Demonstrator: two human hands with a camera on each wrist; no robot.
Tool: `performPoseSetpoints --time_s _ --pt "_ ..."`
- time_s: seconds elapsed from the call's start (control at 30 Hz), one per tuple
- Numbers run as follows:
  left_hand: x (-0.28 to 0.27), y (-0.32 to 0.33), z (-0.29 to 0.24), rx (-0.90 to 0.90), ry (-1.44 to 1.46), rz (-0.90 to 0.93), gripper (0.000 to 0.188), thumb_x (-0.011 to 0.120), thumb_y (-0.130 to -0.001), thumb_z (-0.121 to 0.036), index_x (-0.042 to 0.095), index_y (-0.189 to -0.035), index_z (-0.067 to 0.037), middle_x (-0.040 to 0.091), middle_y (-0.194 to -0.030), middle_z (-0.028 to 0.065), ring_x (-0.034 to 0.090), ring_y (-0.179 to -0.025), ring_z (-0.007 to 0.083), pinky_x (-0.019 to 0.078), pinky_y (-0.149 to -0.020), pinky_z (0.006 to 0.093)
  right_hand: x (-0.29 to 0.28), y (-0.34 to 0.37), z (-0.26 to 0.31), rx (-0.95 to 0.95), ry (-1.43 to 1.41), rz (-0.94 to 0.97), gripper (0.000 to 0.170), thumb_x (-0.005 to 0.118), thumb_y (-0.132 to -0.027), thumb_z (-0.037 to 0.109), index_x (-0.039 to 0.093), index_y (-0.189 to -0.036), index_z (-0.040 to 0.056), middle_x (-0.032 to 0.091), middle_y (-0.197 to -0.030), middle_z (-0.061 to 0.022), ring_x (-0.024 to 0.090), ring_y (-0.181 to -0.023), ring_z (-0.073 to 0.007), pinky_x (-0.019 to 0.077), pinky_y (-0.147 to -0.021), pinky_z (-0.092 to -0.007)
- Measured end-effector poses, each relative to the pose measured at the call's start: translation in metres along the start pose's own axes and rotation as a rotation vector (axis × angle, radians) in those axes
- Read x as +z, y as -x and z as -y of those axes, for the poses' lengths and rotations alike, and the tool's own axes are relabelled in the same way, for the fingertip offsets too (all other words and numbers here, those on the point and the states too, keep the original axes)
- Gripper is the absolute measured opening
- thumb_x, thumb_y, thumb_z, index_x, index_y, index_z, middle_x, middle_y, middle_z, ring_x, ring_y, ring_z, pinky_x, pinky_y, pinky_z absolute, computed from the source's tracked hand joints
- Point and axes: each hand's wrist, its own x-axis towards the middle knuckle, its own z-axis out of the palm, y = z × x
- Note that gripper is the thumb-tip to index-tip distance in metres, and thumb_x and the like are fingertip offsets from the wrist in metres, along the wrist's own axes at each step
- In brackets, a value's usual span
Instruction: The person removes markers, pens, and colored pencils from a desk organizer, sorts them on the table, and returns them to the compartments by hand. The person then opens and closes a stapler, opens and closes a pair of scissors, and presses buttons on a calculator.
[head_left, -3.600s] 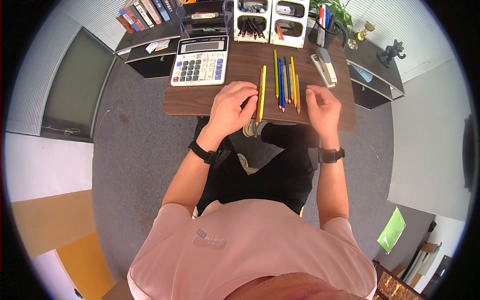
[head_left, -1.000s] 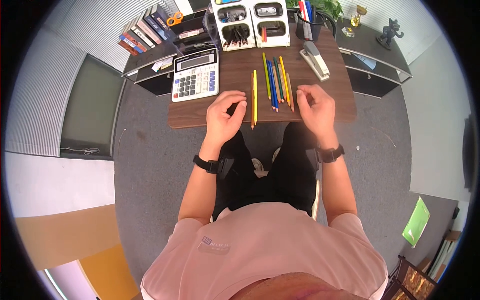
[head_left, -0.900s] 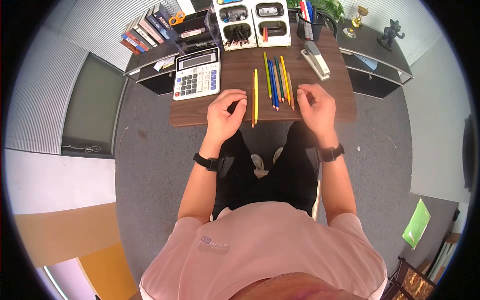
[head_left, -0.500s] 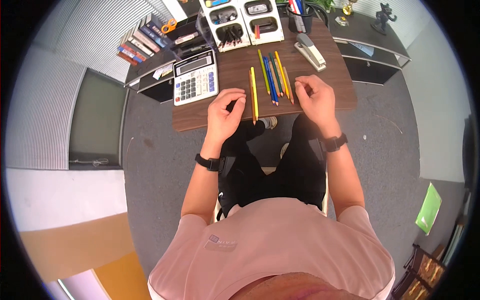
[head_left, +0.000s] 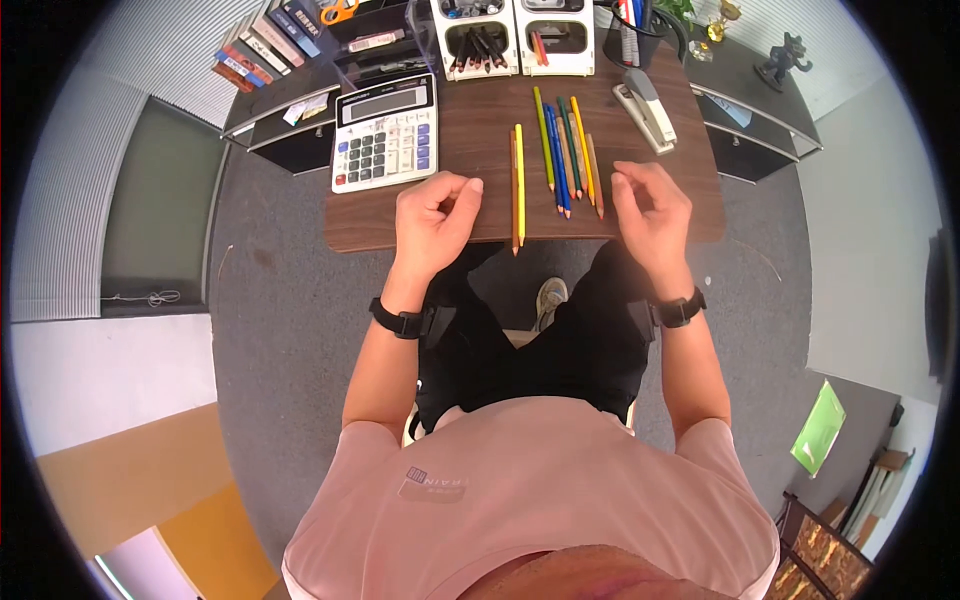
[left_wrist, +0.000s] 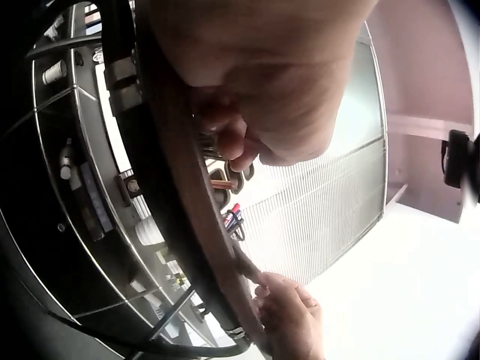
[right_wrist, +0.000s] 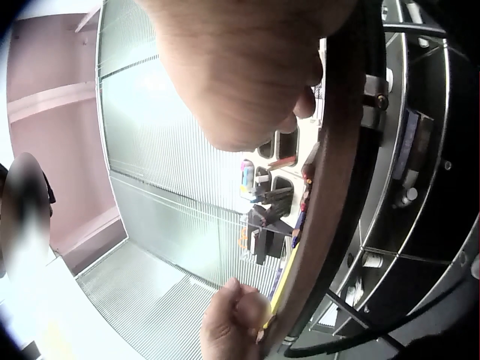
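Note:
Two pencils, a brown one [head_left: 515, 200] and a yellow one [head_left: 521, 185], lie side by side on the brown table [head_left: 470, 130]. To their right is a group of several coloured pencils, among them a green one [head_left: 543, 140] and a brown one [head_left: 595, 180]. My left hand [head_left: 435, 222] rests at the front edge, left of the pair, fingers loosely curled around nothing. Just right of the group, my right hand [head_left: 655, 220] lies with loosely bent fingers and holds nothing. Both wrist views show the hands close up, with little of the pencils.
A calculator [head_left: 385, 135] lies at the left of the table, a stapler [head_left: 645, 112] at the right. Along the back stand a white organizer [head_left: 555, 65] with pencils in it, a dark rack [head_left: 375, 50] and a pen cup [head_left: 632, 48]. Books [head_left: 265, 45] stand farther left.
The head view has shifted and turned. Against the pencils, my left hand has drawn a little left, away from the pair. The pencils keep their arrangement.

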Motion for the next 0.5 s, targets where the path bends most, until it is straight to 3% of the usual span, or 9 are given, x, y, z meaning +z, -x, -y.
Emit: performPoseSetpoints --time_s 0.07,0.13,0.17,0.2,0.3,0.5 --pt "0.002 -0.001 -0.001 -0.014 0.036 -0.011 0.020 0.082 -0.109 -0.013 0.079 -0.095 0.000 0.070 -0.075 0.0001 0.058 -0.067 0.0054 0.0468 -0.062 0.0270 -0.004 -0.003 0.011 -0.038 -0.006 0.016 0.021 0.086 -0.098 0.010 0.084 -0.118 0.0038 0.080 -0.102 -0.0111 0.077 -0.089 -0.0276 0.0610 -0.083 -0.0395" --pt "0.000 -0.001 -0.001 -0.029 0.031 -0.006 0.020 0.082 -0.110 -0.014 0.080 -0.097 0.000 0.069 -0.076 -0.0019 0.057 -0.070 0.0048 0.0471 -0.064 0.0266 -0.012 -0.006 0.036 -0.368 0.197 0.100 0.030 0.090 -0.093 0.012 0.083 -0.122 0.0064 0.080 -0.113 -0.0102 0.076 -0.104 -0.0319 0.0592 -0.098 -0.0470" --pt "0.000 0.000 -0.002 -0.036 0.028 0.011 0.020 0.082 -0.111 -0.015 0.080 -0.099 0.001 0.068 -0.076 -0.0039 0.057 -0.073 0.0043 0.0474 -0.067 0.0261 -0.012 -0.005 0.046 -0.393 0.193 0.199 0.044 0.093 -0.087 0.015 0.082 -0.130 0.0103 0.078 -0.123 -0.0071 0.072 -0.116 -0.0325 0.0510 -0.116 -0.0554" --pt "0.000 0.001 -0.003 -0.042 0.031 0.012 0.020 0.082 -0.111 -0.015 0.080 -0.099 0.001 0.068 -0.076 -0.0039 0.057 -0.073 0.0043 0.0474 -0.067 0.0261 -0.010 -0.003 0.051 -0.388 0.195 0.204 0.044 0.093 -0.087 0.015 0.082 -0.130 0.0103 0.078 -0.123 -0.0071 0.072 -0.116 -0.0325 0.0510 -0.116 -0.0554" --pt "0.001 -0.001 -0.004 -0.038 0.034 0.014 0.020 0.082 -0.111 -0.015 0.080 -0.099 0.001 0.069 -0.077 -0.0036 0.058 -0.073 0.0041 0.0481 -0.067 0.0262 -0.002 0.001 0.055 -0.476 0.319 0.438 0.063 0.095 -0.083 0.015 0.078 -0.143 0.0142 0.071 -0.130 -0.0037 0.067 -0.123 -0.0274 0.0352 -0.132 -0.0618" --pt "-0.001 0.001 0.001 -0.021 0.020 -0.005 0.018 0.081 -0.111 -0.014 0.081 -0.102 0.000 0.071 -0.079 -0.0033 0.059 -0.073 0.0035 0.0485 -0.066 0.0251 0.018 -0.012 0.062 -0.587 0.313 0.553 0.064 0.096 -0.078 0.010 0.079 -0.140 0.0133 0.070 -0.136 -0.0026 0.067 -0.124 -0.0259 0.0332 -0.134 -0.0636"
